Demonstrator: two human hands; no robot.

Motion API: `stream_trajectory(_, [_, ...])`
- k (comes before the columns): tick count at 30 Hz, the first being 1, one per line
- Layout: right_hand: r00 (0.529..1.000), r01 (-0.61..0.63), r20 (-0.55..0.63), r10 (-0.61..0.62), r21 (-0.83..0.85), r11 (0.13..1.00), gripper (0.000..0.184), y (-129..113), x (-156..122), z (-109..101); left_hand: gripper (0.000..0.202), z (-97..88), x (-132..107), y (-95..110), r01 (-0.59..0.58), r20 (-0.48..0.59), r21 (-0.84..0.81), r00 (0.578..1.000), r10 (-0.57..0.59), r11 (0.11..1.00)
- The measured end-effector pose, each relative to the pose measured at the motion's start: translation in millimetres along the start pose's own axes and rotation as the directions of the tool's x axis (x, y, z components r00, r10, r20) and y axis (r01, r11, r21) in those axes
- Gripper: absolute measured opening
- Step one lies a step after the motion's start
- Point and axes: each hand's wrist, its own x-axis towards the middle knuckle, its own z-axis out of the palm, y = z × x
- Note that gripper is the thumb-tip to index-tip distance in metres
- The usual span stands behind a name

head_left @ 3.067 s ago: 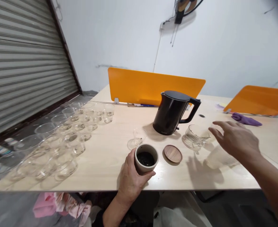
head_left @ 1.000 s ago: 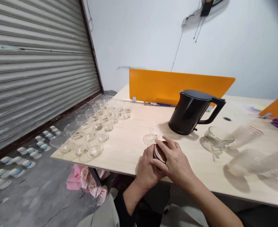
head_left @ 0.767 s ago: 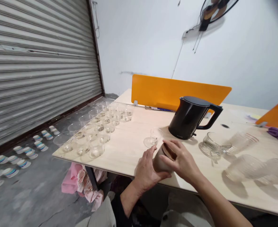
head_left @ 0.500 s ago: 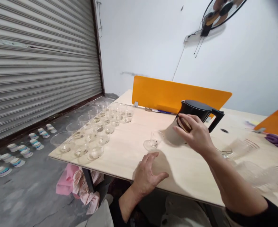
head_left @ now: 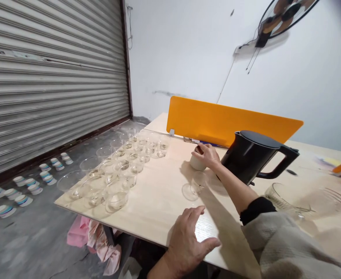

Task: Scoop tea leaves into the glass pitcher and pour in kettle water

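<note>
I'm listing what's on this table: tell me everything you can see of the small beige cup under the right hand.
The cup is small, round and pale beige, matte like ceramic. It seems to stand upright on the table, before the orange divider and left of the black kettle. The right hand grips its top; a brown sliver of lid shows there.

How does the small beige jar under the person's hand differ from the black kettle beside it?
The beige jar is short and pale; the black kettle is far taller and dark. The kettle has a side handle and a spout; the jar shows neither. The right hand grips the jar from above, while no hand holds the kettle. Both stand upright on the wooden table, near the orange divider.
</note>
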Motion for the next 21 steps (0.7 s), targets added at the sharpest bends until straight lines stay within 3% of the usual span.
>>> stream_trajectory(8, [1.0, -0.029, 0.01, 0.029, -0.053, 0.998, 0.055, 11.2, 0.1, 19.2, 0.078, 0.2, 0.8, 1.4, -0.005, 0.01, 0.042, 1.0, 0.004, 0.999])
stream_trajectory(15, [0.999, -0.022, 0.037, 0.023, -0.026, 0.999, 0.069, 7.8, -4.1, 9.1, 0.071, -2.4, 0.0, 5.6, 0.019, 0.03, 0.081, 0.999, -0.021, 0.997])
stream_trajectory(18, [0.994, 0.054, -0.101, -0.05, 0.038, 0.998, 0.063, 2.6, -23.2, -17.7, 0.07, -4.1, 0.0, 7.9, 0.039, 0.042, 0.092, 0.998, -0.043, 0.995])
stream_trajectory(21, [0.905, 0.177, -0.405, -0.132, 0.076, 0.981, 0.05, 5.9, -54.5, -60.4, 0.066, -4.2, 0.1, 7.6, 0.029, 0.034, 0.089, 0.999, -0.032, 0.996])
